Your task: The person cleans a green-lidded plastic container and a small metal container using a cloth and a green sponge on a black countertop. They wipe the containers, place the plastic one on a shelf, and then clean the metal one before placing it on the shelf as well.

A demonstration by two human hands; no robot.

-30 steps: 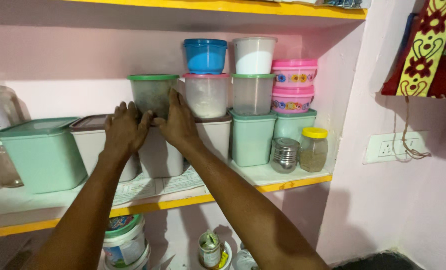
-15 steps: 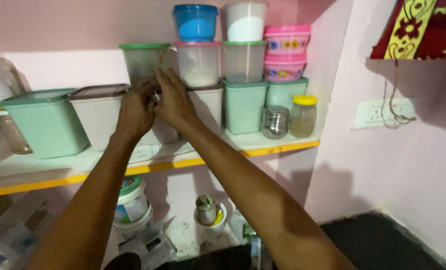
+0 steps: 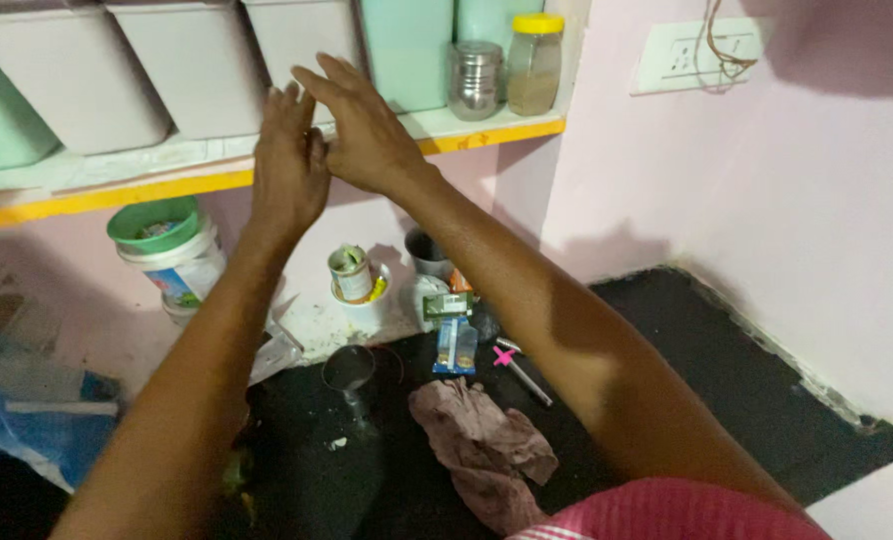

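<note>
My left hand (image 3: 289, 165) and my right hand (image 3: 359, 125) are raised side by side in front of the yellow-edged shelf (image 3: 147, 185), fingers spread, holding nothing. My right hand overlaps the left at the thumb side. Just behind them on the shelf stands a white rectangular container (image 3: 302, 40), with two more white containers (image 3: 192, 60) to its left. Neither hand touches a container.
A mint container (image 3: 407, 50), a steel jar (image 3: 475, 78) and a yellow-lidded glass jar (image 3: 535, 62) stand at the shelf's right. Below, on the dark counter (image 3: 717, 380), lie a crumpled cloth (image 3: 482, 450), a steel cup (image 3: 349, 368), small tins, a white bucket with green bowl (image 3: 172, 255). A wall socket (image 3: 702, 55) is at right.
The view has tilted down, showing the counter below the shelf. Both hands have come away from the white container and now hover open in front of the shelf.
</note>
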